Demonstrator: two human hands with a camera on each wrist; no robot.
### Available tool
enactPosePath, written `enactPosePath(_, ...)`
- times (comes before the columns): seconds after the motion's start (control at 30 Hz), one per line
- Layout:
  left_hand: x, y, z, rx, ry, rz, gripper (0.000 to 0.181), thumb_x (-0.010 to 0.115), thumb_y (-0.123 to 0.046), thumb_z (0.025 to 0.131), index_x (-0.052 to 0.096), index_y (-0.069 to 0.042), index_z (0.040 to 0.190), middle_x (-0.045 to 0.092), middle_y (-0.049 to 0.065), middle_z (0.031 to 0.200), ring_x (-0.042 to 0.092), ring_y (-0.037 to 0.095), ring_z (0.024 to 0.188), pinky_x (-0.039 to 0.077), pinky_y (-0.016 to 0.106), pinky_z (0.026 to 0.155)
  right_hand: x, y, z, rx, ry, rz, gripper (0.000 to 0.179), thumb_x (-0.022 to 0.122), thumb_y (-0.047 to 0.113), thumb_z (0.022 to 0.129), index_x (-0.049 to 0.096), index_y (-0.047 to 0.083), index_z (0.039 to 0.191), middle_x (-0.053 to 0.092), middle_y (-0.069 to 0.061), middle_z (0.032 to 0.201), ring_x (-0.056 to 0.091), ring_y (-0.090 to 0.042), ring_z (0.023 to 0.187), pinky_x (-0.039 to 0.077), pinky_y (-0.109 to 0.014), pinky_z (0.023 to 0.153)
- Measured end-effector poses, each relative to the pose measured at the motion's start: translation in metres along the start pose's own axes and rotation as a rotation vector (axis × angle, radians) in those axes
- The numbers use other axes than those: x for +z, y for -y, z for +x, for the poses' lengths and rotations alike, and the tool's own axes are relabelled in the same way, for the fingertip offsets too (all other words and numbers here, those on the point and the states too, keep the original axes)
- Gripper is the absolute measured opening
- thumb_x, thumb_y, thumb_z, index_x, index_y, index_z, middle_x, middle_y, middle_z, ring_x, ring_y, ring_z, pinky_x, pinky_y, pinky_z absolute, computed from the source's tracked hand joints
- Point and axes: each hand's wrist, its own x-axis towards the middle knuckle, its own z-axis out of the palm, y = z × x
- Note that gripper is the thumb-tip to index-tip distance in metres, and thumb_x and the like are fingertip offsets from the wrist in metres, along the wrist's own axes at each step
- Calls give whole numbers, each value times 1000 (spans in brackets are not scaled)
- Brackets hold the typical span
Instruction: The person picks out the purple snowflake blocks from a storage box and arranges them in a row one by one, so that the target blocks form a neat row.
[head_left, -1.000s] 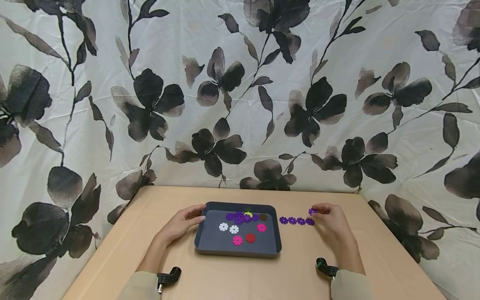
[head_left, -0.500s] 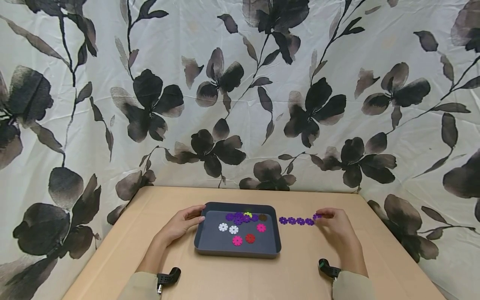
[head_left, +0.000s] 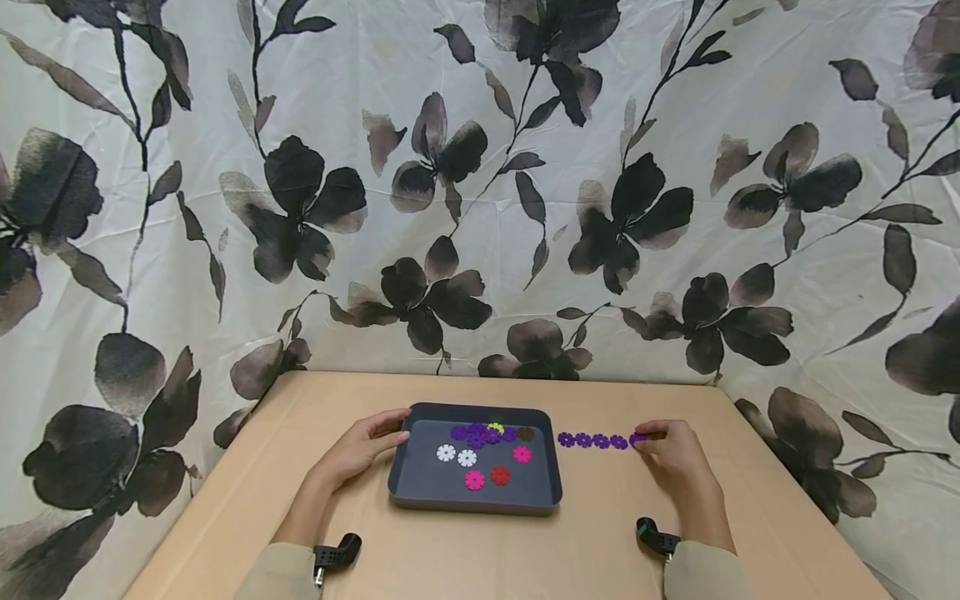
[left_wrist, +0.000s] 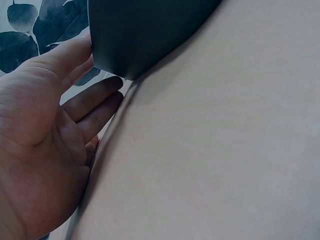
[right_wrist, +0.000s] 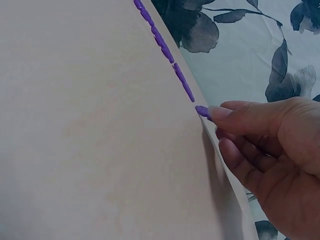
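My right hand (head_left: pixel 672 448) pinches a purple notched flower-shaped disc (right_wrist: pixel 202 111) between thumb and fingers, low over the table at the right end of a row. This row of purple discs (head_left: pixel 600 441) lies flat on the table, right of the tray. The right wrist view shows a small gap between the held disc and the last disc (right_wrist: pixel 183 82) of the row. My left hand (head_left: pixel 365 448) holds the left rim of the dark grey tray (head_left: pixel 480 502) near its far corner, fingertips partly hidden. Purple discs (head_left: pixel 477 435) cluster at the back of the tray.
In the tray also lie white discs (head_left: pixel 446 453), pink discs (head_left: pixel 475 480), a red disc (head_left: pixel 500 476), a brown disc (head_left: pixel 526 434) and a yellow-green piece (head_left: pixel 496 429). A floral cloth (head_left: pixel 525 250) hangs behind the wooden table (head_left: pixel 480 558).
My right hand has moved slightly right and down, bringing its purple disc from above the row's end to beside it. The left hand and tray stay in place.
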Motion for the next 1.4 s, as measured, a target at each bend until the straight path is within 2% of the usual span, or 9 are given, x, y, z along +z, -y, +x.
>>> enactPosePath(0.1,0,-1,0,0,-1,1,62,74,-31,98,52,-9,152,51,16,158,47,37,147,36,54,122,0,0,1,12,2,0,24,71,-2,95,72,-6,120,73,-21,115,67,-27,100,60,-30,84)
enactPosePath(0.33,-1,-2,0,0,-5,9,61,73,-30,99,52,-9,152,51,15,158,46,37,148,36,54,123,1,0,2,20,14,-41,24,72,1,95,73,-3,118,74,-18,113,67,-29,103,60,-44,94)
enactPosePath(0.53,-1,-2,1,-3,-10,12,57,72,-26,100,53,-9,152,52,14,157,48,36,147,36,54,122,1,1,1,2,-11,-6,29,70,5,98,69,-5,125,71,-18,115,63,-26,99,58,-29,82)
enactPosePath(0.73,0,-2,0,-7,-9,6,59,73,-28,99,54,-10,152,53,14,157,48,36,146,36,54,122,0,9,4,-33,-92,73,40,65,22,105,62,2,139,65,-20,126,58,-28,105,54,-21,76)
enactPosePath(0.87,0,-2,0,-4,-8,5,61,74,-32,98,53,-10,152,53,15,157,48,36,146,37,54,122,0,17,8,-87,-175,92,44,66,29,104,62,5,141,63,-22,137,59,-31,114,51,-15,76)
enactPosePath(1.03,0,-1,0,-3,-6,1,62,74,-32,98,53,-11,152,52,14,157,47,36,147,37,53,122,5,30,14,-197,-239,96,41,69,24,102,65,2,137,60,-23,140,62,-37,115,52,-13,72)
enactPosePath(1.17,0,-1,0,-4,-10,4,62,74,-33,98,53,-11,152,52,14,157,48,36,147,37,54,122,16,46,16,-246,-205,115,41,69,24,102,64,3,137,56,-21,141,60,-40,119,52,-15,77)
enactPosePath(1.4,0,0,0,-7,-7,6,62,74,-32,98,53,-10,152,52,14,158,47,36,147,36,54,122,45,73,18,-314,-148,135,35,73,22,100,69,8,132,63,-14,136,64,-31,114,53,-19,88)
